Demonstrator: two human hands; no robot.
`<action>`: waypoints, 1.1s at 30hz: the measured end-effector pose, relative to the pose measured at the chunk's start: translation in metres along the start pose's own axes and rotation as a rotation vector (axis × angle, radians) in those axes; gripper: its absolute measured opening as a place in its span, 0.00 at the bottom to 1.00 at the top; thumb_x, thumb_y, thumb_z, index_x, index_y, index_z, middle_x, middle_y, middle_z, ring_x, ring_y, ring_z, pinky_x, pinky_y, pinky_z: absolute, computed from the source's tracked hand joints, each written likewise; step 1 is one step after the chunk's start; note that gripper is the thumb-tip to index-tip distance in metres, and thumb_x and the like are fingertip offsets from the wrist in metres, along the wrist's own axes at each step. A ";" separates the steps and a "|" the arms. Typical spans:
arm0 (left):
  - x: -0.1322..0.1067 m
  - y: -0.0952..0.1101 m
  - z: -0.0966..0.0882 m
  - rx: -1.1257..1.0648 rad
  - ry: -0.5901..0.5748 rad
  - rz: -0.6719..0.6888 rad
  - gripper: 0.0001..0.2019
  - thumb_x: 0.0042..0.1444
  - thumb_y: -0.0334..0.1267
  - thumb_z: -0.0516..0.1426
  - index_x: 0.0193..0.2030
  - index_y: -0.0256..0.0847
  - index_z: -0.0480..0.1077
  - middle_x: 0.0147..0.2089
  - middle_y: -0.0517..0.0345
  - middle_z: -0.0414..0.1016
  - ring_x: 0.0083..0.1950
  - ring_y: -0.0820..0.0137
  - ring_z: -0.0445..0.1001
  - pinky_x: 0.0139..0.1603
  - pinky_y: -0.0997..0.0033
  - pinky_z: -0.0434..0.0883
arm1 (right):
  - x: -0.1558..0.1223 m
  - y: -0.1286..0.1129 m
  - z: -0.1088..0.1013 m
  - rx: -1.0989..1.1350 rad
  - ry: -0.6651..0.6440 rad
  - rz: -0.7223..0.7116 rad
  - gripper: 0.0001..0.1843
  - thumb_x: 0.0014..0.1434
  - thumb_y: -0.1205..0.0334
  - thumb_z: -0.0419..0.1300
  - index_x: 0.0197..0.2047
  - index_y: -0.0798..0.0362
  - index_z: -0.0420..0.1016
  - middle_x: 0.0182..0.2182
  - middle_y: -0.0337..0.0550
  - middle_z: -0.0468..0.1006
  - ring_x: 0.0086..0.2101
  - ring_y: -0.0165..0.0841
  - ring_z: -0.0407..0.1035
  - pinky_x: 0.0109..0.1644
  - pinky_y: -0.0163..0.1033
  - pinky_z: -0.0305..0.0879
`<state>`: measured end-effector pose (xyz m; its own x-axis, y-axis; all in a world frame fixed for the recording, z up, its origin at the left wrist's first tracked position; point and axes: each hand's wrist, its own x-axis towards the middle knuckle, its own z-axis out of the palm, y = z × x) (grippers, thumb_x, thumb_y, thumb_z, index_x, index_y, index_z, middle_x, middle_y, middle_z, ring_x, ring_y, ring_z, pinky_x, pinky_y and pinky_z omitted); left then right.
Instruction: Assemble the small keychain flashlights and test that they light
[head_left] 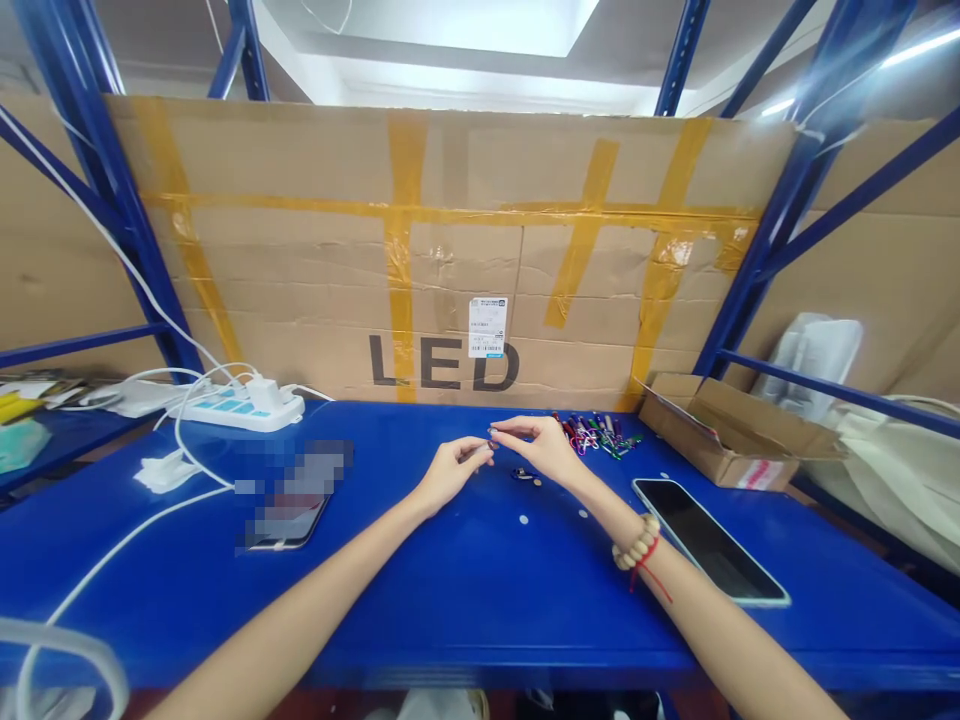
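While a taped cardboard sheet [450, 250] printed "LED" stands as a backdrop between blue rack posts, a person works with bare hands at a blue table [465, 590]. An open cardboard box [731, 430] sits at the table's right rear, and a dark-screened phone [709, 540] lies flat just outside the right forearm. A second phone [289, 500], its screen blurred, lies well to the left, near a white power strip [236, 408] with a plug and trailing white cables. A heap of small coloured parts [600, 432] rests at the back of the table, just right of the hands. A bead bracelet [637, 545] with a red cord circles the right wrist.

At the centre, held just above the table, the left hand [450, 470] and the right hand [544, 445] meet fingertip to fingertip, each narrowed to a pinch on a small piece [489, 441] held between them; it is too small to make out. A small dark part [525, 475] lies on the table directly below the right hand, and two tiny pale discs [523, 519] lie a little nearer the camera.
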<state>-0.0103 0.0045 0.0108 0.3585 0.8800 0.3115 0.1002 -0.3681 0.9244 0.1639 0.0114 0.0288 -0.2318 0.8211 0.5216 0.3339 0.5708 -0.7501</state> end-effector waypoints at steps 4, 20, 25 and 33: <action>0.000 0.000 -0.001 0.025 -0.037 0.000 0.17 0.52 0.47 0.55 0.40 0.34 0.72 0.31 0.55 0.73 0.29 0.74 0.65 0.35 0.72 0.64 | -0.009 -0.002 -0.009 -0.051 0.007 -0.081 0.11 0.53 0.58 0.61 0.37 0.53 0.80 0.36 0.45 0.79 0.37 0.34 0.73 0.42 0.38 0.69; -0.006 0.005 0.000 0.130 -0.169 0.048 0.15 0.55 0.45 0.51 0.32 0.35 0.72 0.26 0.60 0.66 0.31 0.74 0.63 0.36 0.74 0.61 | -0.017 -0.007 -0.009 -0.328 -0.071 -0.254 0.08 0.55 0.62 0.60 0.27 0.55 0.76 0.27 0.43 0.76 0.29 0.29 0.69 0.32 0.33 0.63; -0.012 0.005 0.005 0.222 -0.102 0.068 0.15 0.56 0.43 0.50 0.36 0.35 0.73 0.24 0.61 0.66 0.28 0.74 0.63 0.32 0.75 0.60 | -0.022 -0.013 -0.011 -0.685 -0.222 -0.406 0.14 0.63 0.63 0.50 0.30 0.56 0.73 0.27 0.44 0.72 0.29 0.30 0.65 0.34 0.34 0.59; -0.019 0.006 0.007 0.442 -0.003 0.227 0.12 0.56 0.37 0.51 0.37 0.36 0.75 0.30 0.55 0.74 0.30 0.72 0.68 0.32 0.75 0.64 | -0.028 -0.018 -0.001 -0.546 -0.261 -0.256 0.16 0.62 0.67 0.49 0.23 0.56 0.66 0.21 0.39 0.68 0.24 0.27 0.60 0.31 0.32 0.53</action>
<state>-0.0100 -0.0167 0.0086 0.4192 0.7622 0.4933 0.4030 -0.6431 0.6512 0.1656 -0.0222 0.0284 -0.5566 0.6714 0.4893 0.6383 0.7226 -0.2654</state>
